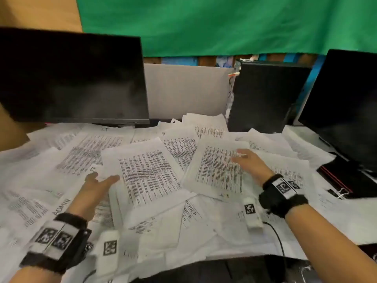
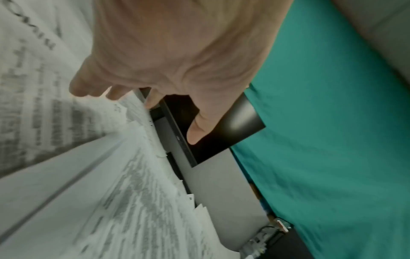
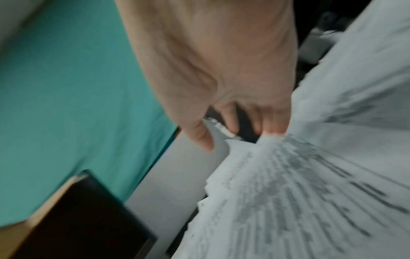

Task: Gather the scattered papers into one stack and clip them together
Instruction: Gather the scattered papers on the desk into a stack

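Both hands are out over a desk full of papers [image 1: 155,219]. The left hand [image 1: 95,186] has straight fingers and lies flat by the left edge of one printed sheet [image 1: 146,174]. Its fingertips touch that sheet, and it grips nothing. The right hand [image 1: 248,162] is spread flat too, with its fingers resting on top of another printed sheet [image 1: 216,170]. It holds nothing either. In the right wrist view the fingertips [image 3: 274,130] press down on the paper.

White pages lie all over the desk, many on top of each other and turned in different ways. They are not in one pile. No clip can be picked out among them.

One dark screen [image 1: 71,78] stands at the back left and a second dark screen [image 1: 344,111] at the back right. A black box [image 1: 267,97] stands between them. A green cloth [image 1: 224,23] hangs behind everything.
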Demonstrator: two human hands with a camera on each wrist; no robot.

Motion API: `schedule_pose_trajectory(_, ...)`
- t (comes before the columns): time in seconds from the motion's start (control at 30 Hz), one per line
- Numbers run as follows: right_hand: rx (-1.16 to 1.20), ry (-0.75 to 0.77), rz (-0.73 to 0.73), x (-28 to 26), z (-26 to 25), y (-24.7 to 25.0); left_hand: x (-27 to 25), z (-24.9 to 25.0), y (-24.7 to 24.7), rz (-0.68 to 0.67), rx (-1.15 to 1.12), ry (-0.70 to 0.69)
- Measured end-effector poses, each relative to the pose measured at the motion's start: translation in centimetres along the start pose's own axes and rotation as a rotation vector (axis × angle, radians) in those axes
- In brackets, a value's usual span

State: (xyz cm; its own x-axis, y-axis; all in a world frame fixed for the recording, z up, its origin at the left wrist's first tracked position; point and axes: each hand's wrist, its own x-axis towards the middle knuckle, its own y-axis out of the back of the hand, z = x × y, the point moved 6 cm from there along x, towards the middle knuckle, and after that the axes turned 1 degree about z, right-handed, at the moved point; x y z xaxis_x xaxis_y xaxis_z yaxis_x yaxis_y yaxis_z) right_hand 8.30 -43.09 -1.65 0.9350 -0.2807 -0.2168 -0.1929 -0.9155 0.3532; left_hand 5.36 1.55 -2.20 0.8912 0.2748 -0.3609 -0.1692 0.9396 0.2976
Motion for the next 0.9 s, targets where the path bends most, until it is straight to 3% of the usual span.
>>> schedule_pose_trajectory(0.07, 0.082, -0.120, 0.262, 0.2, 2.6, 2.0, -0.2, -0.9, -0.5, 0.009, -0.031, 0.082)
schedule_pose_trajectory(0.13, 0.133, -0.253, 0.323, -0.8, 4.6, 2.7, -0.7, -1.0, -1.7, -0.007, -0.046, 0.123)
schedule_pose_trajectory(0.27, 0.093, -0.344, 0.170, -2.2, 4.8, 1.6, -3.0, 0.6, -4.3, 0.008, 0.015, 0.031)
schedule_pose_trajectory(0.37, 0.067, -0.306, 0.027, -1.5, 4.8, 0.7, -3.6, 2.1, -5.9, -0.087, -0.146, -0.066)
schedule_pose_trajectory(0.53, 0.311, -0.170, 0.101, -1.5, 2.0, 3.3, -5.2, 4.1, -6.5, -0.271, -0.272, -0.203)
schedule_pose_trajectory(0.63, 0.668, -0.181, 0.046, -2.3, 1.1, 4.2, -5.7, 2.9, -7.3, -0.393, -0.099, -0.188)
schedule_pose_trajectory(0.7, 0.798, -0.230, 0.002, -3.4, 0.4, 3.4, -5.0, 1.8, -7.3, -0.286, 0.129, -0.208)
schedule_pose_trajectory(0.9, 0.483, -0.152, -0.133, -4.9, -0.4, -1.8, -2.3, -1.2, -8.3, -0.218, 0.201, -0.119)
